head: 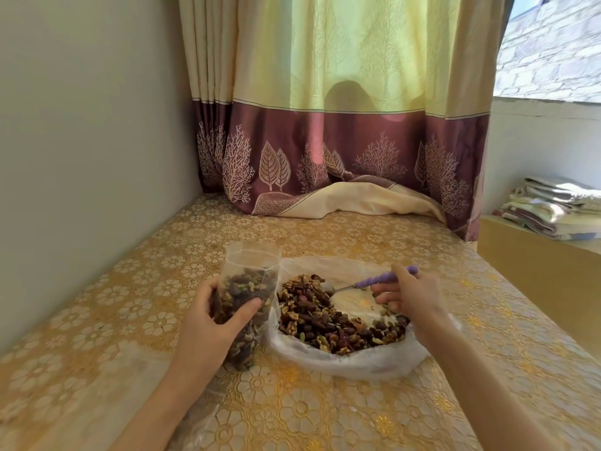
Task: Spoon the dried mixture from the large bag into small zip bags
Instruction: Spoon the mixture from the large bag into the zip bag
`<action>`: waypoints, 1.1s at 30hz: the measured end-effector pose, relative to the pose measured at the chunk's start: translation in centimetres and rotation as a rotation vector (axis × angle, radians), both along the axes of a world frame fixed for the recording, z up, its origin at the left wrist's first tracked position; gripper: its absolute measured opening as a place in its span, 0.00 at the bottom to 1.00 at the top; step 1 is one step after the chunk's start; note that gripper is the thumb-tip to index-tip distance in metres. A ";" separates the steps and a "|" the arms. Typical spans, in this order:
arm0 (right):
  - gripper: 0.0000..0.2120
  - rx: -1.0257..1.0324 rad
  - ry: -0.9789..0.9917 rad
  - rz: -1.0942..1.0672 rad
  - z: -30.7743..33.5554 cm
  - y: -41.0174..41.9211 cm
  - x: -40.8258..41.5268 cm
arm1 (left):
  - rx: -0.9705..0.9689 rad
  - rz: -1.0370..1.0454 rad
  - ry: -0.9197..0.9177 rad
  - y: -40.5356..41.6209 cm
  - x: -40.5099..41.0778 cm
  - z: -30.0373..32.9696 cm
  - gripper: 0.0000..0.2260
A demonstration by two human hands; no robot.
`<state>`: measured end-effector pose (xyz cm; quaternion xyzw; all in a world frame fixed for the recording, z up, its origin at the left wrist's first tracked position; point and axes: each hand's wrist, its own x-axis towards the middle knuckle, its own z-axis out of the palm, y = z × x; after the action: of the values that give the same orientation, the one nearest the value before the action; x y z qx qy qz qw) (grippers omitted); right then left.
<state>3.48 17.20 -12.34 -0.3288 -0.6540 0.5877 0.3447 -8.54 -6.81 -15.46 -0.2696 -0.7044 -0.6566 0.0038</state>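
Observation:
A small clear zip bag (250,281), mostly filled with dried nuts and fruit, stands upright on the table with its mouth open. My left hand (211,323) grips it around the middle. Right beside it lies the large clear bag (357,359), spread open, with a heap of the dried mixture (325,320) inside. My right hand (413,297) holds a spoon with a purple handle (380,280). Its metal bowl rests at the far edge of the heap, over the large bag.
The table has a gold floral cover (292,411). A wall runs along the left. A cream and maroon curtain (341,164) hangs at the back and drapes onto the table. Folded cloths (553,209) sit on a ledge at the right. Flat clear plastic (201,428) lies near my left forearm.

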 end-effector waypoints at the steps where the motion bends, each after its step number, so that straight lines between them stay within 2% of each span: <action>1: 0.19 -0.033 -0.004 0.013 -0.1 -0.2 -0.2 | 0.000 -0.004 0.001 0.0 0.0 0.0 0.21; 6: 0.15 -0.158 0.040 0.009 -0.3 -0.6 -0.8 | 0.000 -0.006 0.002 0.0 0.0 0.0 0.21; 16: 0.16 -0.235 0.105 -0.054 0.1 0.6 -0.1 | -0.010 -0.016 -0.001 0.1 -0.1 -0.1 0.20; 23: 0.20 -0.193 0.211 0.007 2.9 -0.1 -0.1 | -0.020 -0.027 -0.044 0.2 0.1 0.1 0.24; 27: 0.17 -0.164 0.281 0.059 5.6 -1.1 -0.6 | -0.026 -0.030 -0.042 0.2 0.2 0.3 0.22; 33: 0.19 -0.067 0.305 0.177 7.7 -4.3 -1.8 | -0.038 -0.026 -0.048 0.1 0.4 0.4 0.21</action>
<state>1.71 12.94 -4.60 -0.1884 -0.6008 0.6800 0.3756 -8.13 -6.68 -15.02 -0.2628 -0.7130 -0.6495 -0.0268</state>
